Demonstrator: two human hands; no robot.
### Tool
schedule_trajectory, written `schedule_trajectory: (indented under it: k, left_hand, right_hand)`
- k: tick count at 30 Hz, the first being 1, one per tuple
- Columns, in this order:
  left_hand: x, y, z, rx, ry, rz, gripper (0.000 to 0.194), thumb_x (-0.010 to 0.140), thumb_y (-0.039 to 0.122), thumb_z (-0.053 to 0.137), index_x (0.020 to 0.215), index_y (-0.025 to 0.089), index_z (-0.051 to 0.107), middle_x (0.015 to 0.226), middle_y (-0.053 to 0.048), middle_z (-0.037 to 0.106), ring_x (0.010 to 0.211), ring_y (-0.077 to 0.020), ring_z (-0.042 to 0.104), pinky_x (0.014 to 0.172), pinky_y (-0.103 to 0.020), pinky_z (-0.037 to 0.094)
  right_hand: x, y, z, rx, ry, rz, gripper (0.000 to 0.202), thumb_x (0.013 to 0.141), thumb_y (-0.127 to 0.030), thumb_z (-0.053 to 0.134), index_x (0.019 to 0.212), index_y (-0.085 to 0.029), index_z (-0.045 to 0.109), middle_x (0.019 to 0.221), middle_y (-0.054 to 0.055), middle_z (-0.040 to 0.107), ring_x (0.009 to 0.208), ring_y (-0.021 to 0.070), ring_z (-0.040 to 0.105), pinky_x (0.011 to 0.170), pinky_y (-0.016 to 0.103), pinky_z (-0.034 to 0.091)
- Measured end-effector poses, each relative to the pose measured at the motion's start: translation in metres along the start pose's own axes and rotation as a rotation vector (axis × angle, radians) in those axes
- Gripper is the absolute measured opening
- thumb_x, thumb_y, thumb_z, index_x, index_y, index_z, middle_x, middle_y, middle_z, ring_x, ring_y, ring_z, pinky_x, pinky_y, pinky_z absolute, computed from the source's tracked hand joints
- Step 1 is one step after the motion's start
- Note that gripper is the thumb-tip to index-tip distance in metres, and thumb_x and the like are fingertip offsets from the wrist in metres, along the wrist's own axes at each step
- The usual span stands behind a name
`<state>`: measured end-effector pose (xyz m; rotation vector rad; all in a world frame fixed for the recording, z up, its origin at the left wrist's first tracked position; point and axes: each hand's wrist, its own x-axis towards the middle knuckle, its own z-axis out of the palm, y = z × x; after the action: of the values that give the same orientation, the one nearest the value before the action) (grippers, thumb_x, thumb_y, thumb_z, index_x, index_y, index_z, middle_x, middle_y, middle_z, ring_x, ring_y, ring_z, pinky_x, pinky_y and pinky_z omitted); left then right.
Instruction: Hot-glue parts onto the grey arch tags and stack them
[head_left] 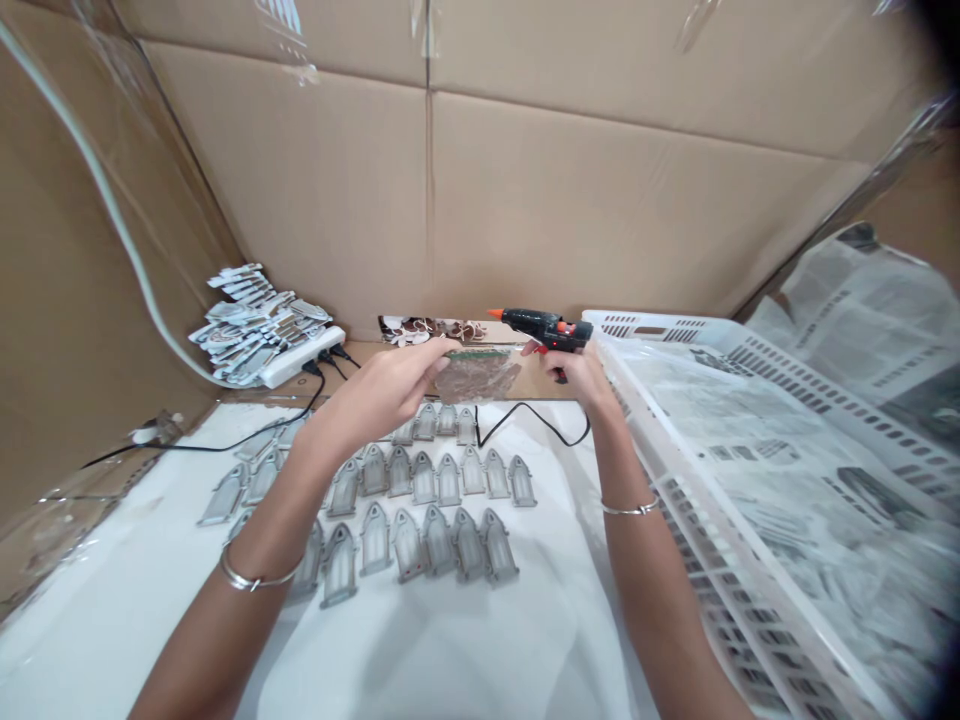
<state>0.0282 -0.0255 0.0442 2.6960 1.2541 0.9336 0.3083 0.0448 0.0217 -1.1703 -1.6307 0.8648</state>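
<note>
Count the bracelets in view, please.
2. One silver bracelet is on the left forearm; the other bracelet is on the right forearm, below the right hand holding the glue gun.

Looks out from up on the wearer's head, just the one view btw, facing forward and tipped down. Sits pretty close, above and behind the left hand (397, 385) and right hand (576, 372). Takes in the cardboard wall (600, 210) ahead, white work surface (525, 640) below, plus the plastic crate (652, 320) off right.
</note>
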Motion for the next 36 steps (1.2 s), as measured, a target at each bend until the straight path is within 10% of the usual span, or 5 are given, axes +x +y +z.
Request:
schedule_trajectory:
  k: [11, 23, 36]
  left_hand:
    - [0.007, -0.011, 0.003, -0.374, 0.110, -0.206, 0.034, 0.102, 0.038, 0.043, 0.118, 0.016, 0.063, 0.102, -0.007, 0.069, 0.090, -0.0194, 0.063, 0.082, -0.029, 0.047]
    - [0.018, -0.026, 0.053, -1.256, 0.234, -0.629, 0.025, 0.081, 0.029, 0.073, 0.100, 0.013, 0.070, 0.086, -0.004, 0.068, 0.067, -0.0107, 0.056, 0.058, -0.020, 0.047]
    - [0.030, 0.024, 0.138, -1.513, 0.173, -0.929, 0.014, 0.096, 0.008, 0.054, 0.091, 0.009, 0.067, 0.096, -0.009, 0.073, 0.087, -0.0134, 0.071, 0.088, -0.025, 0.060]
  right_hand:
    - [-0.003, -0.011, 0.008, 0.293, 0.005, -0.012, 0.018, 0.059, -0.019, 0.057, 0.073, -0.017, 0.068, 0.066, -0.001, 0.059, 0.049, 0.0084, 0.040, 0.047, 0.024, 0.029]
    - [-0.026, -0.043, -0.016, -0.099, 0.321, -0.024, 0.024, 0.063, -0.022, 0.061, 0.084, -0.020, 0.074, 0.069, -0.001, 0.063, 0.061, 0.0133, 0.052, 0.060, 0.029, 0.041]
    - [-0.047, -0.054, -0.050, -0.179, 0.335, -0.097, 0.017, 0.070, -0.026, 0.062, 0.085, -0.021, 0.069, 0.082, 0.004, 0.064, 0.070, 0.0172, 0.056, 0.057, 0.029, 0.042]
